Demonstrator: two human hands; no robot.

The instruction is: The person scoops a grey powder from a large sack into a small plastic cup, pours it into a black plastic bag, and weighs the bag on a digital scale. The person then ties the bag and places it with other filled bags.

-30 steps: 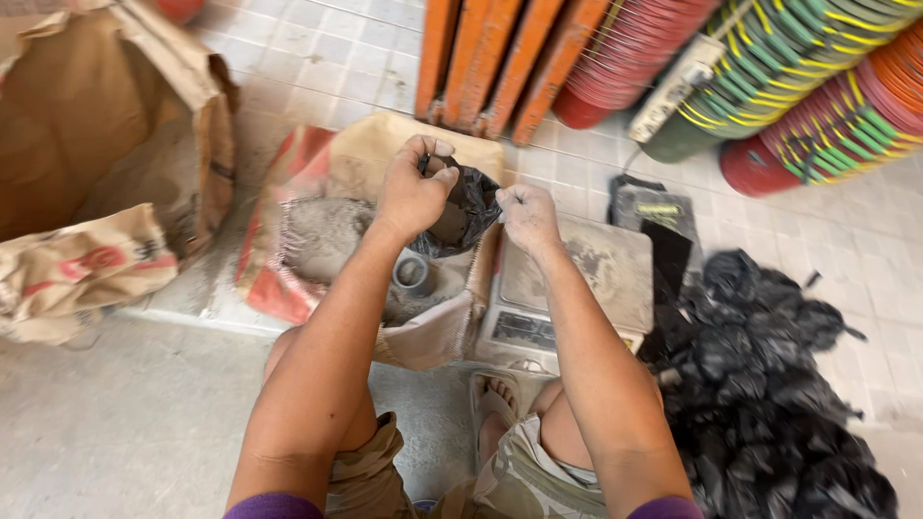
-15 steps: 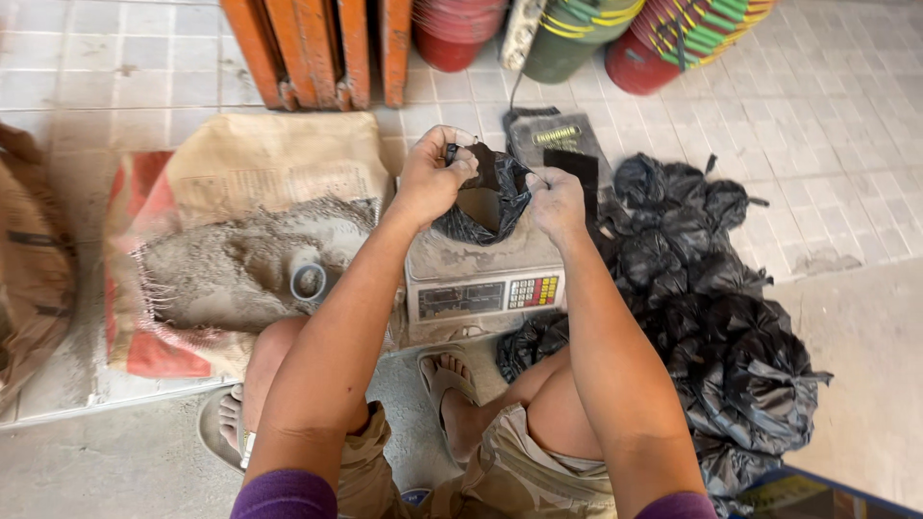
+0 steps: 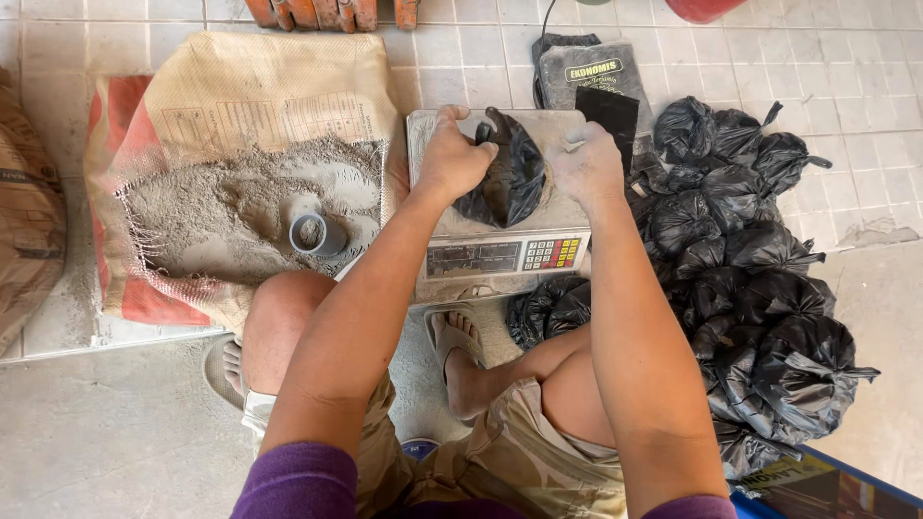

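My left hand (image 3: pixel 454 156) grips the top of a small black plastic bag (image 3: pixel 510 183) that rests on the dusty platform of an electronic scale (image 3: pixel 500 252). My right hand (image 3: pixel 588 165) hovers just right of the bag with its fingers loosely curled; whether it pinches the bag's edge I cannot tell. Left of the scale lies an opened sack of grey powder (image 3: pixel 240 207) with a small grey cup (image 3: pixel 317 234) standing in it.
A heap of several tied black bags (image 3: pixel 760 288) lies on the tiled floor to the right of the scale. A flat dark packet (image 3: pixel 591 72) lies behind the scale. Another brown sack (image 3: pixel 29 211) sits at the left edge. My sandalled foot (image 3: pixel 452 346) is under the scale's front.
The black bag has been lowered from the air onto the scale's platform. The view has tilted down, so the orange boards and stacked coloured rims have left the top.
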